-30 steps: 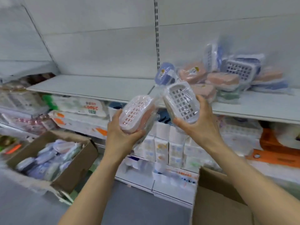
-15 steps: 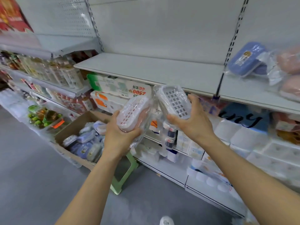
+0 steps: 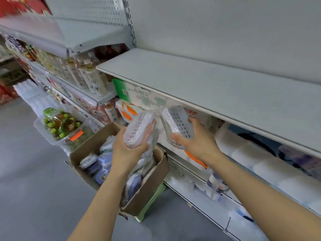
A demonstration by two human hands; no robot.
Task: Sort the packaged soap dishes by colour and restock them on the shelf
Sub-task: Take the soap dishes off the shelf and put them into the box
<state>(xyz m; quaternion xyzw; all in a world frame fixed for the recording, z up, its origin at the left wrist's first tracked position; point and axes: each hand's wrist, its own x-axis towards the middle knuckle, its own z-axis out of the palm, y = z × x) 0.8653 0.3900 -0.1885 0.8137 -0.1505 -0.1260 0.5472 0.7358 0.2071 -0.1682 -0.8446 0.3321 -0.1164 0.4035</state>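
Two wrapped dishes are up in the air, just under the shelf (image 3: 217, 87) edge. The left hand (image 3: 129, 146) grips the pink dish (image 3: 139, 127); the right hand (image 3: 196, 141) grips the grey dish (image 3: 178, 122). Best lift each onto the shelf, colours kept apart. The box (image 3: 147, 185) sits below

My left hand (image 3: 128, 150) and right hand (image 3: 196, 143) are showing bare, and I am wearing no gloves, rings or watch on either. Both my forearms are running uncovered from the wrists down to the bottom edge of the view, with no sleeve reaching into sight. My fingernails are looking short and plain where they are showing, though the picture is blurring them. Nothing else of my body is appearing.
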